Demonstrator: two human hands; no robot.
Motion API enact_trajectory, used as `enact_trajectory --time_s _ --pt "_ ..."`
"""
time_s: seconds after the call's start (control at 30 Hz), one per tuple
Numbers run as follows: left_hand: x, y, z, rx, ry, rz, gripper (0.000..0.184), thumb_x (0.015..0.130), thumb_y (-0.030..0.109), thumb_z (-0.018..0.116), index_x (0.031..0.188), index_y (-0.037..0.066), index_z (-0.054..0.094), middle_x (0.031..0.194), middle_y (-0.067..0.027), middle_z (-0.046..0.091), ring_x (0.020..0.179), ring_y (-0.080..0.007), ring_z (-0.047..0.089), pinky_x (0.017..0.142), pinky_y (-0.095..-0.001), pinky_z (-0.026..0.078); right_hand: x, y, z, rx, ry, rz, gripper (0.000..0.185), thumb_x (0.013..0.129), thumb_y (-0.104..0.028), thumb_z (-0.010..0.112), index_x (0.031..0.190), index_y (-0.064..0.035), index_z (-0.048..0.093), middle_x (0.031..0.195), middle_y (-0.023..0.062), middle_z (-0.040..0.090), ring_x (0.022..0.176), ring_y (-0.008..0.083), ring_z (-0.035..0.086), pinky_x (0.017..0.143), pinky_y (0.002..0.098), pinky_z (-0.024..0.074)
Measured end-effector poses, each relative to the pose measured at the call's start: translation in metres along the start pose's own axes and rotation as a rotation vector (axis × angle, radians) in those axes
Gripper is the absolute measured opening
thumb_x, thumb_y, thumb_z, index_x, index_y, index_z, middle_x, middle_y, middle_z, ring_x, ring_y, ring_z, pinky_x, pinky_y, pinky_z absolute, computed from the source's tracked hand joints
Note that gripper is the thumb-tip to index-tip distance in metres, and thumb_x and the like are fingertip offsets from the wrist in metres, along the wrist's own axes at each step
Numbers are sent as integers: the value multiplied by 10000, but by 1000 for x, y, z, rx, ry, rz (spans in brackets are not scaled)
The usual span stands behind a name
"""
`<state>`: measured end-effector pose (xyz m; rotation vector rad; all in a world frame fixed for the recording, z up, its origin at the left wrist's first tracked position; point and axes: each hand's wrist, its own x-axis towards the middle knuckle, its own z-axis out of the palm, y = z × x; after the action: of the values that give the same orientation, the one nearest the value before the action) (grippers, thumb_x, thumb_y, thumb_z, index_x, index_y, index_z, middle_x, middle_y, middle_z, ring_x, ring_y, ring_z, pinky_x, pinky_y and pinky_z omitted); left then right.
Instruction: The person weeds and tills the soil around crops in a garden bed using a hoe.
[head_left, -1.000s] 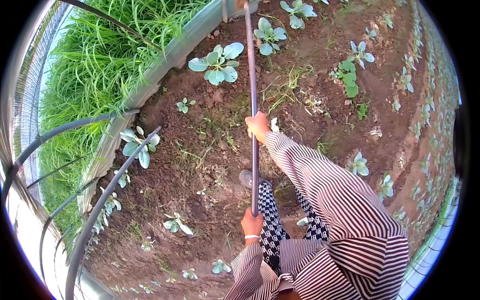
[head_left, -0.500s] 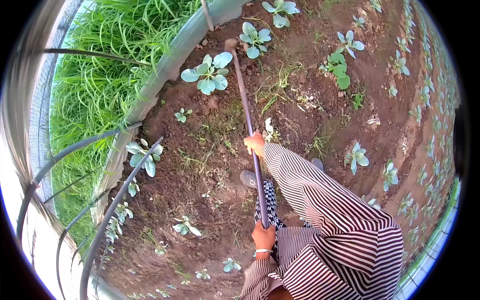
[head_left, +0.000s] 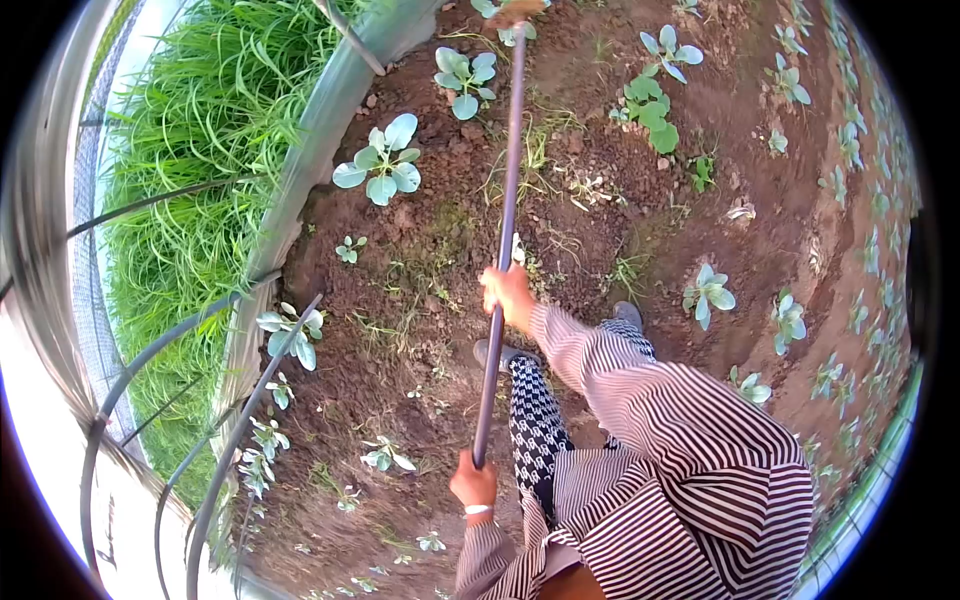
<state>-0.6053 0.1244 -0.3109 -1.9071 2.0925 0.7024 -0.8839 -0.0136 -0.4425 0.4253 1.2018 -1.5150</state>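
A long-handled tool (head_left: 512, 170) runs up the middle of the view, with its blurred brown head (head_left: 517, 12) at the top edge, in front of a leafy plant. Wrapped round the lower end of the handle is my left hand (head_left: 473, 482), with a white band at its wrist. Higher up, my right hand (head_left: 508, 295) grips the same handle. Left of the handle, a broad-leaved seedling (head_left: 380, 165) grows in brown soil (head_left: 400, 330), and a second seedling (head_left: 464, 82) stands above it. Whether the tool's head touches anything cannot be seen.
Grey curved pipes (head_left: 240, 430) rise at the left, beside plastic sheeting (head_left: 318, 120) bordering tall grass (head_left: 220, 130). My shoes (head_left: 628, 314) are on the soil. More seedlings (head_left: 708, 297) stand in rows at the right, near a green leafy plant (head_left: 650, 112).
Since half a second ago, the tool's head has moved from beside the large seedling up and right to the top edge. My left hand has shifted left. Both hands still hold the handle.
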Motion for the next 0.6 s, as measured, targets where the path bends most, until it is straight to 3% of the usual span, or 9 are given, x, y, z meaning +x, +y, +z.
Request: enact_trajectory --time_s 0.17,0.27,0.37,0.4,0.43,0.5,0.57,0.6 --pt "74 81 -18 -58 -49 99 133 683 145 597 744 50 528 604 -188 559 555 -384 567 508 -433 438 99 -48 -17 -72 165 -40 144 746 -9 532 642 -9 432 491 71 429 319 162 409 295 326 359" --pt "51 94 -8 -65 -227 -22 218 706 202 605 841 48 529 687 -214 611 659 -418 602 617 -486 479 110 -13 -37 -125 107 112 158 732 -8 557 608 -13 460 457 82 428 311 180 425 284 329 348" --pt "-19 61 -3 20 -235 -54 268 699 225 622 873 47 524 716 -234 612 685 -436 599 633 -500 481 52 28 -48 -235 153 144 83 757 -12 550 745 44 489 503 112 487 341 203 480 307 368 414" --pt "-40 55 -7 16 -267 -65 277 691 225 631 865 38 523 717 -237 611 689 -434 600 637 -497 480 33 33 -57 -164 59 308 151 759 -9 548 861 45 450 532 97 479 331 184 445 300 345 404" --pt "-56 62 -18 14 -303 -78 287 683 225 641 857 29 522 719 -239 610 692 -432 600 640 -494 478 15 36 -56 -97 115 338 242 744 3 552 928 39 400 525 74 463 353 163 441 288 319 382" --pt "-63 83 -26 -68 -290 -44 266 669 194 649 815 2 538 701 -238 599 660 -427 592 616 -468 476 1 26 -61 -33 49 223 285 724 6 568 943 31 386 525 54 459 375 141 443 312 291 389" --pt "-55 112 -38 23 -197 102 200 685 174 647 765 11 564 670 -179 615 571 -317 599 549 -396 480 13 13 -67 -61 17 87 163 736 -75 586 802 10 464 538 63 495 407 149 497 331 294 410" --pt "-48 128 -40 -62 -251 39 161 698 161 642 744 23 574 654 -136 613 540 -239 577 515 -347 465 13 -2 -72 -95 -49 71 174 753 -130 585 779 7 481 550 61 511 415 146 507 343 285 423"
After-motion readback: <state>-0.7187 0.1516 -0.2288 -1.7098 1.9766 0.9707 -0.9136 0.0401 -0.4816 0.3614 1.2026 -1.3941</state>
